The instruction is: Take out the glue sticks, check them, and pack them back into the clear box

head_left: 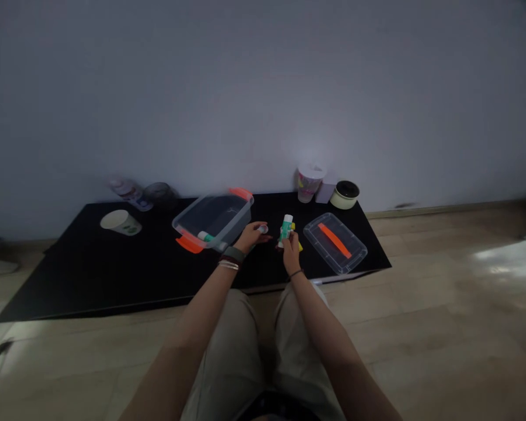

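Note:
My right hand (291,244) is closed round a small green and white bottle (286,227), held upright over the black mat (114,269), with something yellow beside it. My left hand (252,235) pinches a small white cap (263,228) just left of the bottle. A clear plastic box (214,221) with orange latches stands tilted left of my left hand, and a green and white item (206,237) lies in its near corner.
The box's clear lid (335,242) with an orange handle lies to the right. A paper cup (120,222) lies on its side at the left. By the wall are a bottle (129,192), a patterned cup (309,182) and a round dark-topped jar (345,194).

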`<state>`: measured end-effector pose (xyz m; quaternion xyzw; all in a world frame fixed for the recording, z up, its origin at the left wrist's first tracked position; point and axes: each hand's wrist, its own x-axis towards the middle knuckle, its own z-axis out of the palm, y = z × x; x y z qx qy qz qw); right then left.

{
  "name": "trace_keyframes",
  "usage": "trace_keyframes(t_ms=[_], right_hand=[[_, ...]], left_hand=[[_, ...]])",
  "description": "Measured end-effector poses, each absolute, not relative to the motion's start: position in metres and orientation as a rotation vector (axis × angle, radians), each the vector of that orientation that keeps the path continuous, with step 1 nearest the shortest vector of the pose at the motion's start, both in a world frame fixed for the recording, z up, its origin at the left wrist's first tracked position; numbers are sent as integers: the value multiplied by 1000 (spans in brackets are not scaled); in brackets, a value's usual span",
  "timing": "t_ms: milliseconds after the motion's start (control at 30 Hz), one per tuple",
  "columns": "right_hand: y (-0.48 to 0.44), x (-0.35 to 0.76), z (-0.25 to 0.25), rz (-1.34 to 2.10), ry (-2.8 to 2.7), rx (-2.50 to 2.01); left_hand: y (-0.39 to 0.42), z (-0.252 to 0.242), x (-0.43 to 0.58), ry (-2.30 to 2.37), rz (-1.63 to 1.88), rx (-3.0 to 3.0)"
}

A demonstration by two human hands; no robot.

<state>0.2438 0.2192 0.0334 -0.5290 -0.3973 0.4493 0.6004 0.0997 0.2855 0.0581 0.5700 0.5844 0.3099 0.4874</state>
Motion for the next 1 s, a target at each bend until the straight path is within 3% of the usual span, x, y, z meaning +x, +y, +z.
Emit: trace_keyframes(t_ms=[200,533,1000], right_hand=[[211,239,45,1158,-1103,-1206],[202,241,52,1011,-1495,-1256],[199,239,46,820,-1831,-1363]], left_hand=[[257,70,74,1153,918,810],[241,77,72,1144,1181,740],[230,87,60,1314,1139,1347]])
